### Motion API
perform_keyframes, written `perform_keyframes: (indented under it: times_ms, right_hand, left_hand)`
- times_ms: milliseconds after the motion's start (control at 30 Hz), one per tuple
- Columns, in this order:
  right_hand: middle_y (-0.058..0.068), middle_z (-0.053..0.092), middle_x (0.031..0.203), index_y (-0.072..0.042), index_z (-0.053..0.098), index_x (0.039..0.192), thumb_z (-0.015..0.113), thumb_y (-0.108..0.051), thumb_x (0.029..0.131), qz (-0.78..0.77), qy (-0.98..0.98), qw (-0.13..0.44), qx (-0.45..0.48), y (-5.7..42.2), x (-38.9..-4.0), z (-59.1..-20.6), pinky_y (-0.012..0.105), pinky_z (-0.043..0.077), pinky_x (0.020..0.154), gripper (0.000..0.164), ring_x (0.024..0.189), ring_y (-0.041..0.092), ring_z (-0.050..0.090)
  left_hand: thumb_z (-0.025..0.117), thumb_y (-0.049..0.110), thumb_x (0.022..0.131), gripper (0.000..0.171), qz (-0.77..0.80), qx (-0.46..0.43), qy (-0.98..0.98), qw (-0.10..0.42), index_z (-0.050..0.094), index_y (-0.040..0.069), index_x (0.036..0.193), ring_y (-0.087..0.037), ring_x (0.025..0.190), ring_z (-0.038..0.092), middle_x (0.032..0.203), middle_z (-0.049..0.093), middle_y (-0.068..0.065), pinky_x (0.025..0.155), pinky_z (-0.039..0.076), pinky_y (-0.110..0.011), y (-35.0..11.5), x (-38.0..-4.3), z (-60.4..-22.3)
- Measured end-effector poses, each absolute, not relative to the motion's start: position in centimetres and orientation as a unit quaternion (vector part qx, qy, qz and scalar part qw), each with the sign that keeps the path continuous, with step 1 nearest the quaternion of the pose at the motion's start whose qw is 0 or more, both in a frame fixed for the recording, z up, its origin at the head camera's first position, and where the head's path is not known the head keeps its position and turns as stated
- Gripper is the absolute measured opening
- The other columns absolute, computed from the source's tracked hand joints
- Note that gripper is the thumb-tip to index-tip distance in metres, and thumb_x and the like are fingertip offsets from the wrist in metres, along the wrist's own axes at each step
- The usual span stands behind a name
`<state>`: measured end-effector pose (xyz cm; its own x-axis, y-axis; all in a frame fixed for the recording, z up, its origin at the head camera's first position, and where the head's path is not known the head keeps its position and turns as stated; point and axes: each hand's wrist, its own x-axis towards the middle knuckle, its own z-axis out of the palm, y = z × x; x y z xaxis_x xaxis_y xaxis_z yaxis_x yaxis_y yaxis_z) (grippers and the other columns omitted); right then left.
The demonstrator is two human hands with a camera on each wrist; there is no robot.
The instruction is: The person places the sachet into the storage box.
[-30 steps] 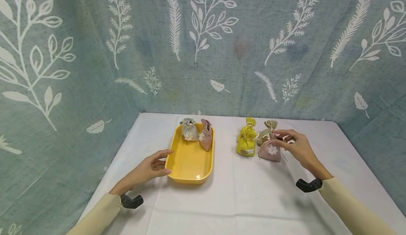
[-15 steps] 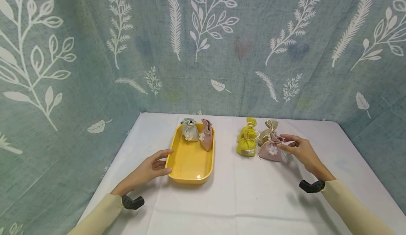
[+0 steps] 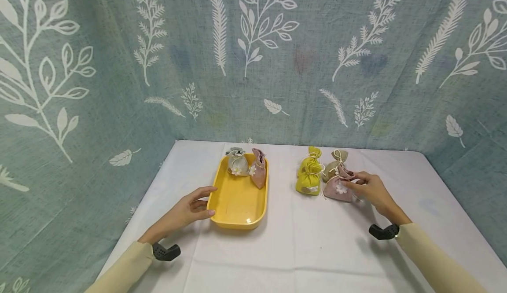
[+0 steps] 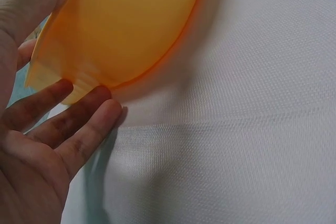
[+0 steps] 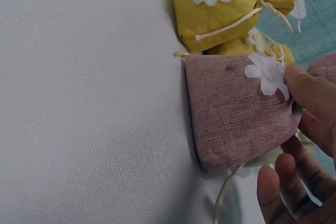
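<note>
On the tray's left side, my left hand [image 3: 190, 208] holds the yellow plastic tray [image 3: 237, 225]; the left wrist view shows fingers against the outer wall of the tray [image 4: 131, 30]. My right hand [image 3: 374, 192] pinches a pink drawstring pouch [image 3: 336, 190] just below its gathered neck, thumb beside the white flower. That pink pouch [image 5: 236, 111] appears to rest on the tablecloth. Behind it stands an olive-beige pouch [image 3: 329, 170], partly hidden. Left of these are two yellow-green pouches [image 3: 308, 182], one behind the other.
Inside the tray's far end sit a grey pouch [image 3: 236, 163] and another pink pouch [image 3: 259, 176], both with white flowers. A white cloth [image 3: 301, 249] covers the table. A patterned green curtain [image 3: 237, 108] hangs behind and at both sides.
My right hand shifts from the pink pouch's neck top to its right side, lower down, and pinches it there. The left hand and tray stay put.
</note>
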<state>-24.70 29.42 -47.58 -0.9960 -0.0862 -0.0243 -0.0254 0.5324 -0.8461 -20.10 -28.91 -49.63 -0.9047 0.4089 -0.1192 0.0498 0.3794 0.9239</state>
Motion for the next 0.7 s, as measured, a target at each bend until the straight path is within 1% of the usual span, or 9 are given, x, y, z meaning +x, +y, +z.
perform_keyframes:
  times_ms: [133,233,333,400,500,633,700]
  right_hand:
    - [0.016,0.066,0.118,-0.002,0.075,0.111,0.078,-0.042,0.093,-0.476,0.879,0.025,-0.032,29.32,-24.94,-47.95,0.037,0.057,0.069,0.044,0.091,0.025,0.062]
    - [0.012,0.066,0.110,-0.002,0.077,0.104,0.078,-0.042,0.092,-0.473,0.880,0.022,-0.033,29.25,-25.03,-48.14,0.036,0.054,0.065,0.041,0.086,0.024,0.059]
    - [0.009,0.066,0.102,-0.002,0.077,0.094,0.079,-0.038,0.092,-0.468,0.883,0.010,-0.035,29.18,-25.03,-48.22,0.033,0.050,0.062,0.036,0.083,0.022,0.054]
    - [0.008,0.065,0.098,-0.002,0.078,0.090,0.079,-0.035,0.092,-0.466,0.884,-0.002,-0.038,29.13,-24.98,-48.23,0.030,0.047,0.061,0.033,0.082,0.021,0.052]
    - [0.005,0.066,0.099,-0.003,0.081,0.095,0.079,-0.032,0.093,-0.458,0.888,-0.017,-0.042,29.03,-24.83,-48.25,0.028,0.045,0.064,0.029,0.086,0.019,0.051]
    - [0.003,0.065,0.102,-0.006,0.082,0.101,0.078,-0.032,0.095,-0.453,0.890,-0.026,-0.046,28.83,-24.56,-48.20,0.027,0.043,0.068,0.027,0.091,0.018,0.050]
    - [0.003,0.064,0.104,-0.005,0.082,0.099,0.077,-0.029,0.095,-0.453,0.889,-0.030,-0.051,28.75,-24.45,-48.14,0.027,0.044,0.068,0.025,0.091,0.018,0.051]
  left_hand:
    - [0.080,0.028,0.093,0.073,0.539,0.139,0.814,0.165,0.042,0.033,0.155,-0.033,0.130,0.056,0.157,0.041,-0.016,0.106,0.051,-0.037,-28.87,-20.01,-49.59]
    - [0.080,0.029,0.092,0.075,0.539,0.139,0.814,0.164,0.041,0.033,0.156,-0.032,0.131,0.056,0.157,0.042,-0.016,0.106,0.051,-0.034,-28.81,-19.97,-49.51]
    - [0.080,0.032,0.092,0.077,0.537,0.139,0.816,0.161,0.041,0.034,0.157,-0.031,0.132,0.056,0.156,0.043,-0.015,0.106,0.050,-0.032,-28.75,-19.92,-49.39]
    - [0.081,0.033,0.091,0.077,0.536,0.140,0.817,0.159,0.040,0.034,0.157,-0.031,0.132,0.056,0.157,0.043,-0.015,0.106,0.050,-0.031,-28.70,-19.89,-49.34]
    - [0.081,0.032,0.091,0.078,0.536,0.140,0.818,0.155,0.041,0.033,0.158,-0.031,0.130,0.057,0.156,0.044,-0.014,0.105,0.051,-0.031,-28.65,-19.80,-49.30]
    - [0.081,0.030,0.091,0.078,0.535,0.138,0.820,0.152,0.041,0.031,0.157,-0.030,0.128,0.058,0.156,0.044,-0.014,0.104,0.052,-0.031,-28.67,-19.68,-49.33]
    - [0.081,0.029,0.091,0.077,0.534,0.138,0.821,0.150,0.042,0.031,0.157,-0.030,0.128,0.059,0.156,0.045,-0.014,0.104,0.052,-0.031,-28.70,-19.62,-49.41]
